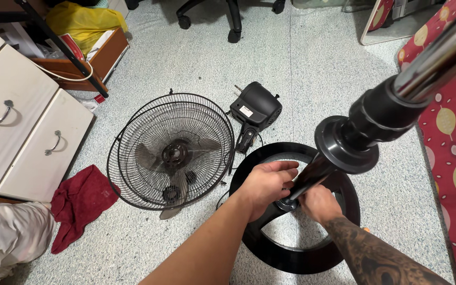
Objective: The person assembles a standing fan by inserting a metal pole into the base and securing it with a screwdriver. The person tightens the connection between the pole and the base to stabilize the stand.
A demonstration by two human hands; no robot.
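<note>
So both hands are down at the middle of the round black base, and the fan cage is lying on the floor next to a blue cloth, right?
Almost. The cloth beside the fan cage is red, not blue, as the head view shows. The left hand and right hand are indeed at the middle of the round black base.

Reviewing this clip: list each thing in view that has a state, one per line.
Fan base: flat on the floor, pole standing in its hub.
Pole: tilted toward the camera, collar slid partway up.
Left hand: gripping the hub at the pole's foot.
Right hand: closed around the pole's bottom end.
Fan cage: lying on the floor, blades inside, off the motor.
Motor: detached, lying on the floor.
Drawers: shut.
Red cloth: crumpled on the floor.
</note>
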